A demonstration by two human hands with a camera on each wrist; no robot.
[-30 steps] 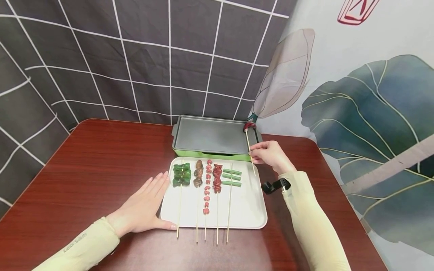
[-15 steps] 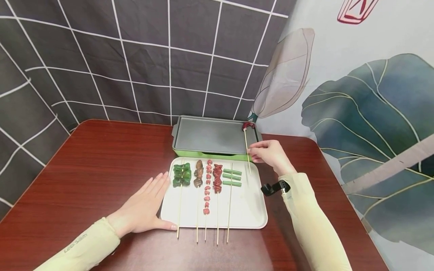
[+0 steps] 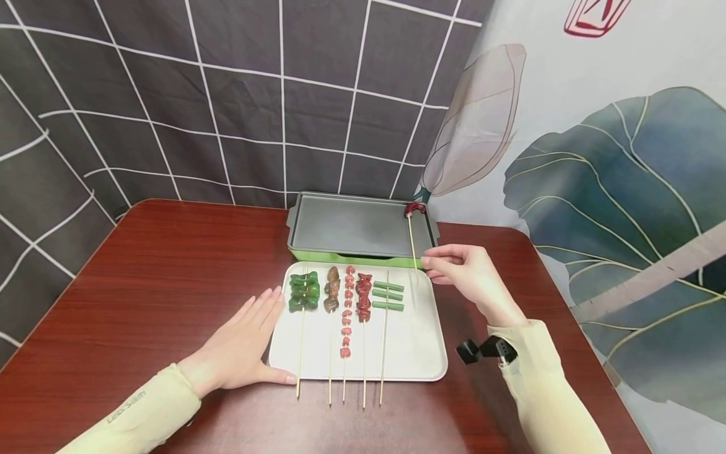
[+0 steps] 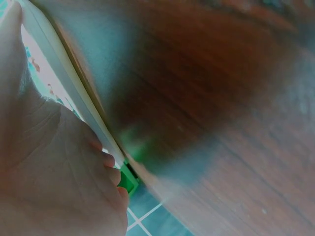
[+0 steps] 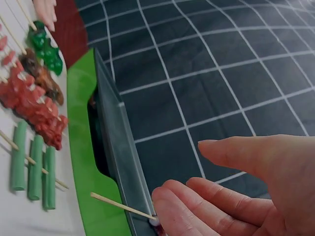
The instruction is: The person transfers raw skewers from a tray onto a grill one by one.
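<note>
The tray (image 3: 428, 353) sat on the bench (image 3: 187, 271) with its far edge close against the green front of the griddle (image 3: 351, 224). The dark red skewer (image 3: 416, 209) lay at the griddle's right end, its stick crossing the front edge toward the tray; a wide stretch of grey plate lay to its left. The right hand (image 3: 467, 271) was just beside the stick, thumb and fingers parted, gripping nothing. The left hand (image 3: 238, 343) was spread along the tray's left edge, fingers straight and holding nothing, thumb at the near corner. On the tray lay five more skewers, green pepper (image 3: 304, 292) to green stalks (image 3: 388, 296), their sticks overhanging the near edge. Bench spread out on both sides, wider on the left.

The right wrist view showed the gap between thumb and fingers and the dark slot in the griddle's front more plainly, while the fingers hid most of the dark red food. The left wrist view showed the palm and the tray's outer side wall.
</note>
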